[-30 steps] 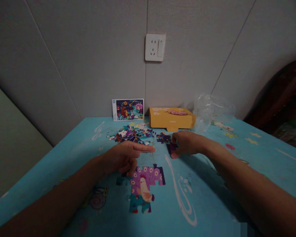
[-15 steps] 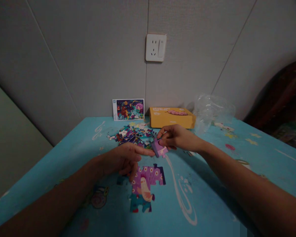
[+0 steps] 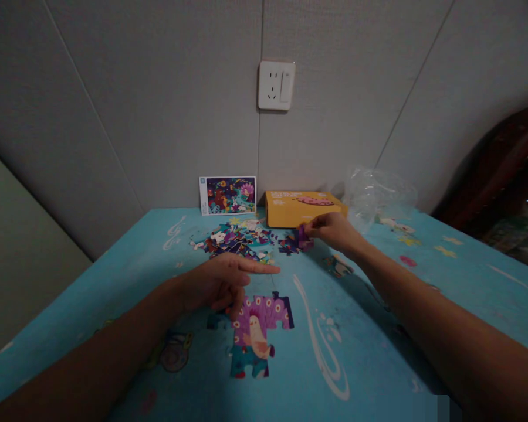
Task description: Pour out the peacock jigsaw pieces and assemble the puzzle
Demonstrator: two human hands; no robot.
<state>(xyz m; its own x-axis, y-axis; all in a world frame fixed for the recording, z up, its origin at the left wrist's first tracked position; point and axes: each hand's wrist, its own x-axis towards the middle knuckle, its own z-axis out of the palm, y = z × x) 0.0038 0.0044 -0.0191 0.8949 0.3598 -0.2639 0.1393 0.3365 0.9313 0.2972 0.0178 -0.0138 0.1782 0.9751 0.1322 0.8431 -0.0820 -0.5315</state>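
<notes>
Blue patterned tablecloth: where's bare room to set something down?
Bare cloth lies between the joined purple-and-teal puzzle section and the right forearm, and outside the left forearm. The back is crowded: heaped multicoloured puzzle pieces, yellow cardboard box, clear plastic bag.

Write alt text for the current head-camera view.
A person's right hand pinches a purple jigsaw piece in front of a yellow puzzle box; the left hand, index finger extended, is beside a partly joined jigsaw section. Beyond, a heap of loose jigsaw pieces lies before an upright picture card.
</notes>
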